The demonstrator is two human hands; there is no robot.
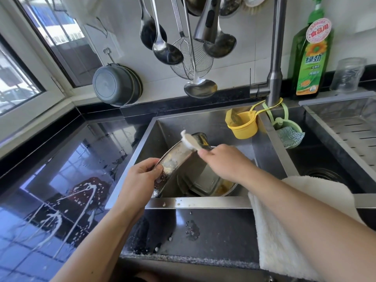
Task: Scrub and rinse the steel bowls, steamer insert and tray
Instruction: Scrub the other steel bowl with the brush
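My left hand (142, 171) grips the near rim of a steel steamer insert (177, 161), held tilted on edge over the left sink basin (203, 123); soap suds cling to it. My right hand (221, 161) holds a pale sponge cloth (189, 140) and presses it on the insert's upper rim. Beneath them in the basin lie a steel tray (205, 182) and a steel bowl (227, 189) with yellowish residue, both partly hidden by the insert and my right arm.
The faucet (274, 74) rises behind the sink with its spray head (207, 23) overhead. Ladles and a wire skimmer (191, 62) hang on the wall. A yellow caddy (243, 127), a green detergent bottle (311, 55) and a white towel (280, 237) sit around the sink. Spilled foam streaks the left counter (61, 210).
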